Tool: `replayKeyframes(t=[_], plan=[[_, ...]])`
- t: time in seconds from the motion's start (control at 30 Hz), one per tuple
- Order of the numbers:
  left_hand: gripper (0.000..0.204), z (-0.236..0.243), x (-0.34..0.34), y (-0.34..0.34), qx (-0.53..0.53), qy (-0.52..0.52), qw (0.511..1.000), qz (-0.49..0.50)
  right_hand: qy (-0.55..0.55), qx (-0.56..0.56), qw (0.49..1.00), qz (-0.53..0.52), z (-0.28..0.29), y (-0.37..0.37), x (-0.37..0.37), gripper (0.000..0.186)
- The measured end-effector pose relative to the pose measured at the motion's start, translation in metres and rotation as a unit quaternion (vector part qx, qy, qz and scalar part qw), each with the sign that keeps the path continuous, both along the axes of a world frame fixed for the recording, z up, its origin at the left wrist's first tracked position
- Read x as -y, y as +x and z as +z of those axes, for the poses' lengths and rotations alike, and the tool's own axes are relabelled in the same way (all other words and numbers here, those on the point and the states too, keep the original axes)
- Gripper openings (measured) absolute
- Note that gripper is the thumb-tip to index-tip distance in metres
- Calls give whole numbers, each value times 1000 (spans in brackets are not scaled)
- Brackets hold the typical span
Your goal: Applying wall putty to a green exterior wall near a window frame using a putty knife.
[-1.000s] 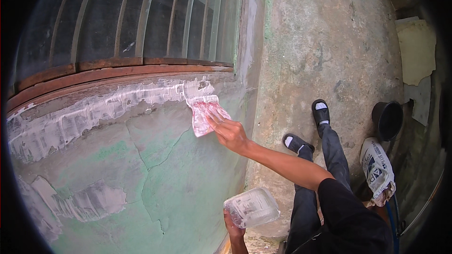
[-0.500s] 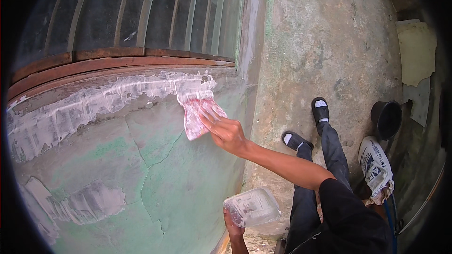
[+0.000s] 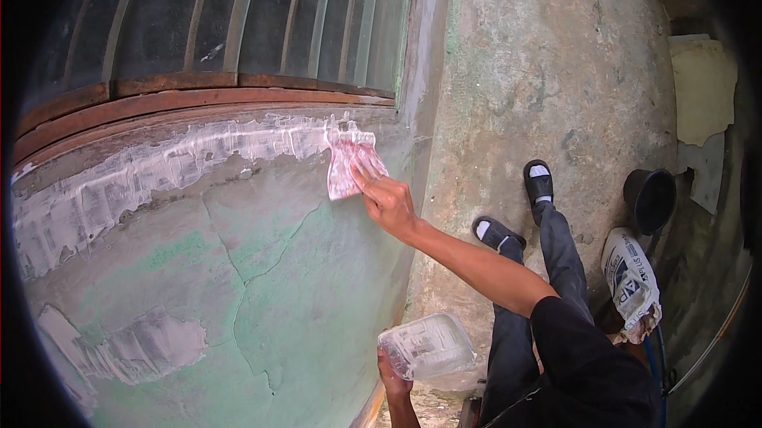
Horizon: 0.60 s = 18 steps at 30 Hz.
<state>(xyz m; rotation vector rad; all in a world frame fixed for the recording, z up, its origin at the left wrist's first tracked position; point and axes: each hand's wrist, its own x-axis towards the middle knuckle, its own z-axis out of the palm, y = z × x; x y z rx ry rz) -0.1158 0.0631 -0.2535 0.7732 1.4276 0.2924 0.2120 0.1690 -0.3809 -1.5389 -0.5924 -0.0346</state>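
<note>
My right hand point(image 3: 389, 204) is closed on a flat, pinkish-red putty spreader point(image 3: 346, 172) smeared with white putty. Its far edge presses against the wall at the right end of a white putty band point(image 3: 159, 162), just below the window frame. Low in the picture, my left hand point(image 3: 392, 376) grips the side of a clear plastic tub point(image 3: 427, 346) with white residue on it. The tub is tilted, and how much it holds is hard to make out. Bare green and grey wall point(image 3: 294, 285) with thin cracks lies below the band.
A barred window point(image 3: 238, 23) with a reddish-brown sill point(image 3: 182, 99) is above the band. Another putty patch point(image 3: 151, 345) marks the wall lower left. My slippered feet stand on the concrete floor point(image 3: 548, 71). A black bucket point(image 3: 649, 202) and a white sack point(image 3: 631, 281) are at the right.
My right hand and the spreader have moved up and slightly right along the wall, toward the window's corner. My left hand with the tub has stayed nearly in place.
</note>
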Motion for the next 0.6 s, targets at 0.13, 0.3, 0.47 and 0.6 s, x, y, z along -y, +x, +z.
replayKeyframes(t=[0.13, 0.3, 0.47, 0.6], plan=[[68, 4, 0, 13, -3, -2, 1000, -18, 17, 42, 999, 8, -5, -8, 18, 65], [66, -1, 2, 17, 12, -11, 1000, -27, 7, 30, 999, -16, -10, 20, 28, 65], [63, 0, 4, 25, 6, 3, 1000, -30, -6, 4, 1000, 7, -12, 28, 10, 63], [62, -3, 0, 22, 15, 1, 1000, -19, -29, 4, 999, 25, -13, 7, 21, 63]])
